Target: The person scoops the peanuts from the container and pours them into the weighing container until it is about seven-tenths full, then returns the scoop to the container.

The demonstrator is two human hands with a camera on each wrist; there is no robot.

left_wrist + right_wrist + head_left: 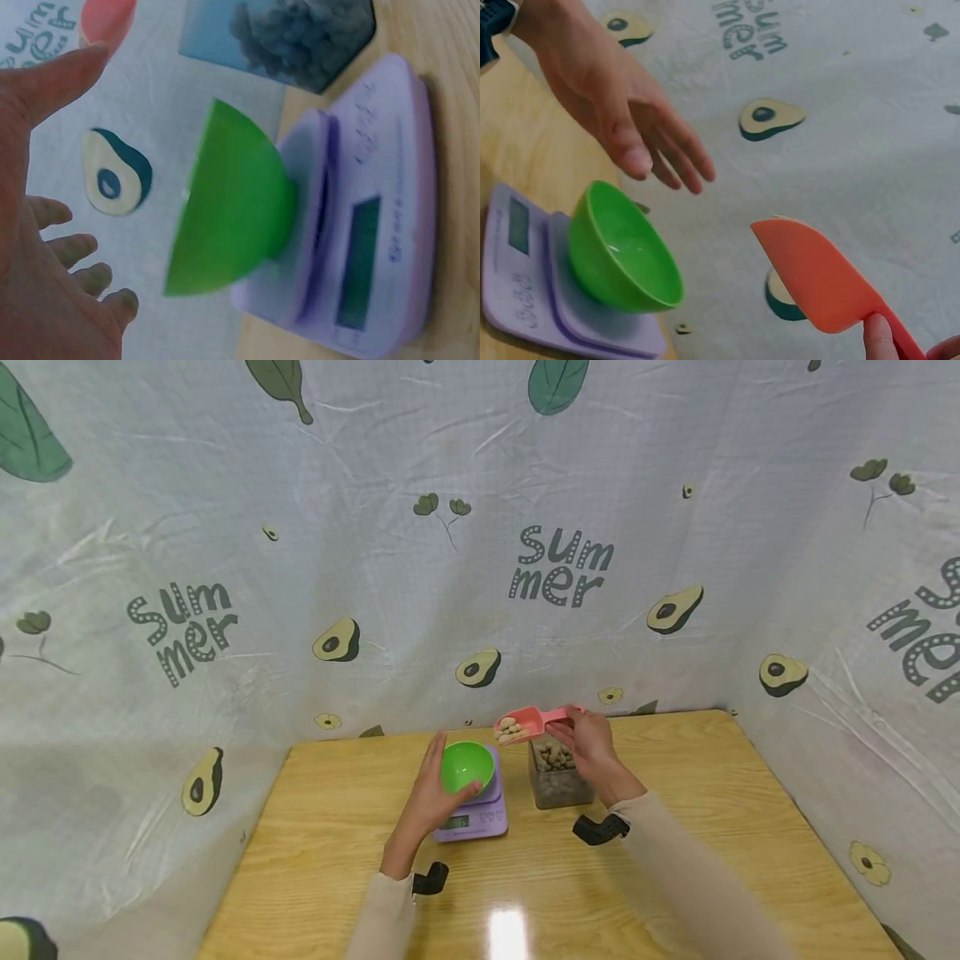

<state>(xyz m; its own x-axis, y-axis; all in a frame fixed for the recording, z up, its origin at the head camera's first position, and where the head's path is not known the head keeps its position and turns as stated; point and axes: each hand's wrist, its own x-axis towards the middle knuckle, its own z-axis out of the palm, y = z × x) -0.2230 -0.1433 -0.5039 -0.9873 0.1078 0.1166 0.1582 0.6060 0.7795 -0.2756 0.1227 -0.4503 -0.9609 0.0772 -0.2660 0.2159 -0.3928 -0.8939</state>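
Observation:
A green bowl [467, 766] stands on a lilac kitchen scale [491, 823], whose small display is lit. My left hand [426, 802] hovers just above the bowl with fingers and thumb spread, and the left wrist view shows it apart from the rim. To the right, my right hand [592, 750] grips a pink-red scoop [531, 722] by its handle. Pale, peanut-like pieces [510, 729] lie in the scoop, which is raised behind the bowl's right side. In the right wrist view the scoop's underside [817, 274] shows and its load is mostly hidden.
A clear bin [561, 793] partly filled with similar pieces stands right of the scale, partly under my right hand. The wooden table [337, 827] ends at a printed cloth backdrop [405, 577] behind and at both sides.

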